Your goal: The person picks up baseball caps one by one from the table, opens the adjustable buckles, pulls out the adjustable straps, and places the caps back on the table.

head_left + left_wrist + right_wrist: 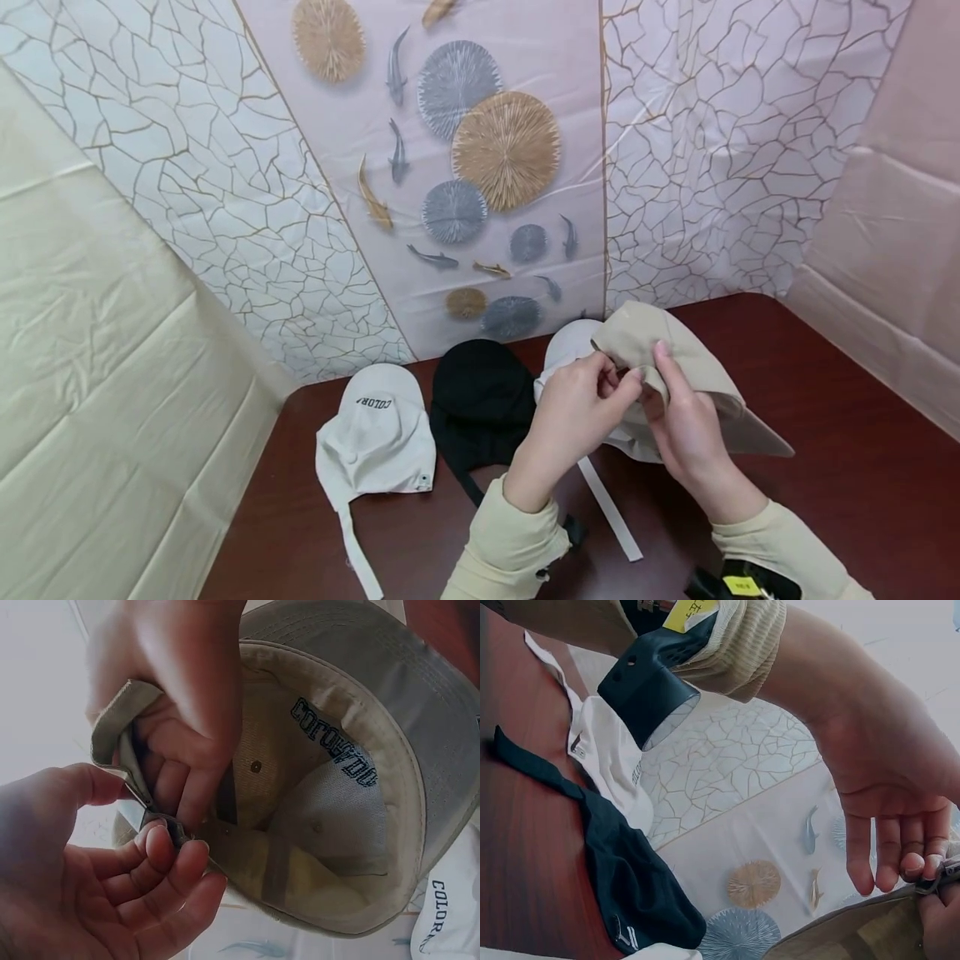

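Observation:
A beige baseball cap point(667, 342) is held up above the right part of the table, its brim pointing right and down. My left hand point(570, 408) pinches the end of its back strap point(112, 727) at a small metal buckle point(139, 796), between thumb and fingertips; the other fingers curl loosely. My right hand point(690, 421) grips the cap near the back opening, thumb on the outside. In the left wrist view the strap loops by the right hand's fingers point(176, 761), and the cap's inside shows dark lettering. Only a little of the right hand shows in the right wrist view.
On the dark red table point(255, 517) lie a white cap point(375, 442) with black letters, a black cap point(483, 400), and another white cap point(573, 337) partly hidden behind my hands. Loose straps trail toward the front. Patterned cloth walls point(315, 267) surround the table.

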Motion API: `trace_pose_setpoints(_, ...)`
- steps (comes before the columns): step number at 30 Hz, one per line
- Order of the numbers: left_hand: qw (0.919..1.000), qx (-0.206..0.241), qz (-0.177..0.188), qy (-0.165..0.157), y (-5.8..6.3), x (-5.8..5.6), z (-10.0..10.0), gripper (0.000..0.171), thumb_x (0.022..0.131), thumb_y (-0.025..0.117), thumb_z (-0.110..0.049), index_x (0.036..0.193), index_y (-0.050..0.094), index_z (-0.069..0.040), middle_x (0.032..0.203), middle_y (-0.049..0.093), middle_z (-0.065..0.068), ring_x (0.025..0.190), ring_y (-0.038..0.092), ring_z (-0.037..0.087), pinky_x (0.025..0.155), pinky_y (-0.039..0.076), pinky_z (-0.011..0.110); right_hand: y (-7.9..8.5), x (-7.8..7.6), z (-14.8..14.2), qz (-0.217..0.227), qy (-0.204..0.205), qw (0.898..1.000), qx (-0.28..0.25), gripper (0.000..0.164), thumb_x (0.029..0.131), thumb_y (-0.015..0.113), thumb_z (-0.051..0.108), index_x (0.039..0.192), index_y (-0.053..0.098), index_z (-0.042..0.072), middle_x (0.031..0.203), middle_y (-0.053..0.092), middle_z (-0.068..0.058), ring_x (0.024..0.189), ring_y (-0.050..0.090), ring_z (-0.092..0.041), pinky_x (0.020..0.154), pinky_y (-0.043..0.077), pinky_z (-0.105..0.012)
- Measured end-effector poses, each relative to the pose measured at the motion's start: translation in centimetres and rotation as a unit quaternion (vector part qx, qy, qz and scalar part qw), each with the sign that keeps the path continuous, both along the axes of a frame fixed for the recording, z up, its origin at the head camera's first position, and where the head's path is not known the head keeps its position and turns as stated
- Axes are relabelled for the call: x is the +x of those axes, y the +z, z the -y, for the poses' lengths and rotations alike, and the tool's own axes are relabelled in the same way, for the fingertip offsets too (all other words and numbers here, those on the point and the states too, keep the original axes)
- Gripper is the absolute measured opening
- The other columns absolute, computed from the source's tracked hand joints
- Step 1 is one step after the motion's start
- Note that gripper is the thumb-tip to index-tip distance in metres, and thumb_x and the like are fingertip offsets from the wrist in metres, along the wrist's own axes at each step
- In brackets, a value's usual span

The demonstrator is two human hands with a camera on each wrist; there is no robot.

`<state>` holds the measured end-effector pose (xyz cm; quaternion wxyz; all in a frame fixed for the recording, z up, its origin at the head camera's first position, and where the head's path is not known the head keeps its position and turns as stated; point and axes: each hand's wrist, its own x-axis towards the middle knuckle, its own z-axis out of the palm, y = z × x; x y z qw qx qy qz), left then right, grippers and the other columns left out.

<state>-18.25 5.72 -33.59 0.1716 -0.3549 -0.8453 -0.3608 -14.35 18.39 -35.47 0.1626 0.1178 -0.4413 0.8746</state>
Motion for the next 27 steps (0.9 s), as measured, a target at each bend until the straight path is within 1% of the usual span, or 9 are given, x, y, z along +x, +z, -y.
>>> trace_pose_setpoints(7,0.9998,-0.015,0.012,-0.005,0.4,0.1,0.3,0.018,0.088,0.054,-0.029,0.073,0.048,-0.021,0.063,0.045,-0.011,0.057,0.042,0.002,0.051,0.034,0.014,0.1,0.2,0.0,0.022,-0.008,1.0,0.007,0.025,0.098,0.044,0.028,0.1,0.059,0.008,0.093,0.059,0.003,0.089,0.056,-0.009,0.08,0.044,-0.02)
trace_pose_setpoints(10,0.9997,-0.02,0.007,-0.012,0.5,0.1,0.5,0.016,0.088,0.053,-0.026,0.074,0.049,-0.021,0.063,0.044,-0.011,0.057,0.042,0.002,0.051,0.034,0.014,0.2,0.2,0.0,0.023,-0.004,1.0,0.005,0.025,0.098,0.044,0.028,0.103,0.058,0.008,0.096,0.06,0.003,0.09,0.056,-0.008,0.081,0.044,-0.02)
trace_pose_setpoints(12,0.9996,-0.017,0.0,-0.02,0.6,0.1,0.6,0.013,0.088,0.051,-0.022,0.076,0.05,-0.02,0.063,0.043,-0.01,0.057,0.041,0.003,0.051,0.033,0.014,0.3,0.3,0.0,0.028,-0.002,1.0,-0.006,0.025,0.098,0.044,0.03,0.103,0.058,0.009,0.095,0.062,0.003,0.087,0.057,-0.008,0.076,0.045,-0.019)
trace_pose_setpoints(15,0.9991,-0.007,-0.007,-0.04,0.9,0.0,0.7,0.011,0.089,0.048,-0.014,0.082,0.055,-0.019,0.065,0.043,-0.009,0.057,0.04,0.003,0.052,0.034,0.013,0.5,0.3,-0.3,0.006,0.024,0.999,-0.04,0.028,0.098,0.043,0.029,0.11,0.055,0.008,0.103,0.062,0.0,0.094,0.057,-0.009,0.079,0.045,-0.02)
trace_pose_setpoints(17,0.9985,-0.004,-0.011,-0.054,1.0,0.0,0.7,0.015,0.09,0.045,-0.009,0.088,0.057,-0.018,0.066,0.043,-0.008,0.057,0.04,0.003,0.053,0.034,0.013,0.6,0.3,-0.6,-0.015,0.044,0.997,-0.058,0.031,0.099,0.041,0.029,0.114,0.054,0.006,0.109,0.062,-0.004,0.098,0.057,-0.012,0.081,0.045,-0.022)
trace_pose_setpoints(19,0.9978,-0.005,-0.009,-0.065,1.1,0.1,0.8,0.017,0.091,0.044,-0.008,0.093,0.058,-0.017,0.068,0.044,-0.008,0.059,0.041,0.003,0.056,0.034,0.012,0.7,0.3,-0.8,-0.041,0.071,0.993,-0.082,0.032,0.1,0.038,0.026,0.119,0.052,0.004,0.115,0.059,-0.006,0.106,0.054,-0.014,0.087,0.043,-0.024)
trace_pose_setpoints(22,0.9974,-0.005,-0.008,-0.071,1.1,0.1,0.9,0.018,0.091,0.044,-0.007,0.096,0.058,-0.016,0.069,0.044,-0.008,0.061,0.041,0.003,0.057,0.034,0.011,0.8,0.3,-1.0,-0.051,0.081,0.99,-0.102,0.029,0.1,0.039,0.022,0.117,0.053,0.003,0.114,0.059,-0.006,0.106,0.053,-0.013,0.088,0.042,-0.023)
trace_pose_setpoints(24,0.9973,0.004,-0.003,-0.073,1.2,0.2,1.0,0.019,0.09,0.044,-0.006,0.097,0.059,-0.016,0.069,0.045,-0.009,0.061,0.041,0.003,0.056,0.035,0.012,0.9,0.2,-0.9,-0.046,0.07,0.992,-0.096,0.025,0.099,0.041,0.02,0.115,0.054,0.004,0.112,0.06,-0.004,0.103,0.054,-0.012,0.086,0.042,-0.023)
trace_pose_setpoints(27,0.9956,0.032,0.028,-0.084,1.3,0.2,1.2,0.021,0.09,0.045,-0.006,0.101,0.061,-0.015,0.075,0.051,-0.01,0.06,0.044,0.002,0.056,0.037,0.013,1.1,0.3,-0.9,-0.044,0.047,0.997,-0.046,0.024,0.099,0.044,0.016,0.114,0.056,0.003,0.11,0.061,-0.005,0.102,0.055,-0.012,0.086,0.043,-0.024)
